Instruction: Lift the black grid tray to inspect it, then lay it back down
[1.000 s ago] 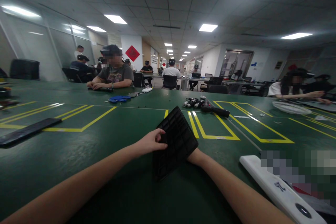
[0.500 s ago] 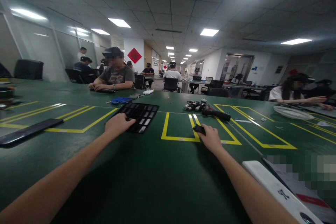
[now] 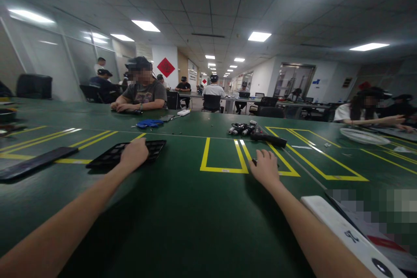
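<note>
My left hand (image 3: 135,154) is closed on the near edge of a black tray (image 3: 106,155) divided into small compartments. The tray is low over the table at left, partly across a yellow tape line, and my hand hides part of it. My right hand (image 3: 265,168) is lower over the right yellow tape outline (image 3: 291,169), its fingers curled over a small black block-like object (image 3: 254,162). Only a bit of that object shows; the rest is behind the fingers.
Black cables with metal connectors (image 3: 241,129) and a black cylindrical handle (image 3: 269,140) lie beyond my right hand. A long dark bar (image 3: 39,164) is at left, blue gloves (image 3: 150,124) farther back. A white device (image 3: 345,234) lies near right. People sit around.
My left hand has carried the tray left and tipped it flatter. My right hand has shifted slightly right and turned over the small black object, which is now mostly hidden.
</note>
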`<state>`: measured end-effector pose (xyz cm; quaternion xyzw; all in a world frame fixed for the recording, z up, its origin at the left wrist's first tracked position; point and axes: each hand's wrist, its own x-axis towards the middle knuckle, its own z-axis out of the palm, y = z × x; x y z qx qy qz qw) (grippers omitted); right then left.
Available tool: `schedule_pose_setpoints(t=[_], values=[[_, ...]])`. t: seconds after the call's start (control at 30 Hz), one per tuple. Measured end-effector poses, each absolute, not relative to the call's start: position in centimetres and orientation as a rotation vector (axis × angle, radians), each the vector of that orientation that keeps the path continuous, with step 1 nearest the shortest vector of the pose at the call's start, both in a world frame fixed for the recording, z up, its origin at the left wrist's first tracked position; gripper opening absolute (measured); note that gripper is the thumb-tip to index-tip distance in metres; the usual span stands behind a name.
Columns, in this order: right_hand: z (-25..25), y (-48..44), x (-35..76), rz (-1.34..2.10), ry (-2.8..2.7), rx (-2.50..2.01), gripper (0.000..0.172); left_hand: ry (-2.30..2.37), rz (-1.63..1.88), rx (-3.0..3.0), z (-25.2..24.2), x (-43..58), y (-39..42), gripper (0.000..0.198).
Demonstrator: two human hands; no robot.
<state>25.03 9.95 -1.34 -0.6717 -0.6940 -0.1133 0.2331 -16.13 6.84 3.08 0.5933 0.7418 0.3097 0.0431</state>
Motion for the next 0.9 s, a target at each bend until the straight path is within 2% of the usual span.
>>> schedule_pose_setpoints(t=[0.17,0.27,0.33,0.47,0.6,0.77,0.9], values=[[-1.3,6.9,20.0,0.137,-2.204,-1.413,0.060,2.096,0.742,2.177,0.0,-9.1,7.8,0.052],[-2.2,5.1,17.9,0.519,-2.307,-1.226,0.067,1.933,0.477,2.374,-1.7,-7.1,7.8,0.050],[-2.9,4.3,17.3,0.587,-2.365,-1.162,0.068,1.904,0.410,2.400,-2.1,-6.9,7.9,0.046],[-3.5,3.7,16.9,0.466,-2.437,-1.139,0.069,1.959,0.451,2.469,-1.5,-6.7,7.5,0.043],[-2.6,4.4,17.3,0.407,-2.406,-1.158,0.060,1.894,0.646,2.684,-0.6,-4.3,4.8,0.042],[-0.6,7.8,21.3,-0.004,-2.229,-1.530,0.050,1.405,0.367,2.729,-0.4,-0.4,-0.3,0.048],[-0.9,10.1,26.0,-0.276,-2.032,-1.914,0.047,1.293,0.270,2.645,-0.2,0.7,-2.0,0.052]])
